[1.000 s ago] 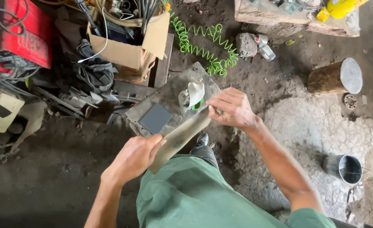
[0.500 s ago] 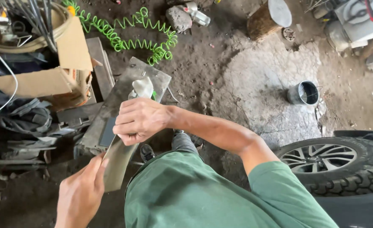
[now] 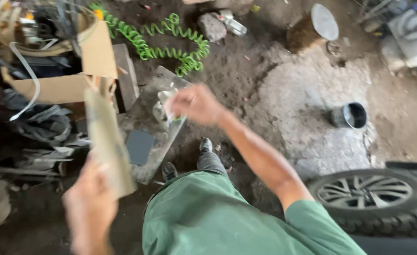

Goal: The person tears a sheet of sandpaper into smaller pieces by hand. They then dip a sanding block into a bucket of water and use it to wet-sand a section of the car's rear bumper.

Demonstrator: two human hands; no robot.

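The flat tan strip [image 3: 108, 141], gripped at both ends half a second ago, has been lifted away to the left and is now pinched at its near end by the left hand [image 3: 89, 205] alone. The right hand [image 3: 196, 103] has been released from it and is closed around a pale, crumpled cloth [image 3: 163, 106] over the grey metal slab [image 3: 148, 127] on the dirt floor. A green coiled hose [image 3: 166, 40] lies beyond; a worn cardboard box [image 3: 71, 71] stands far left.
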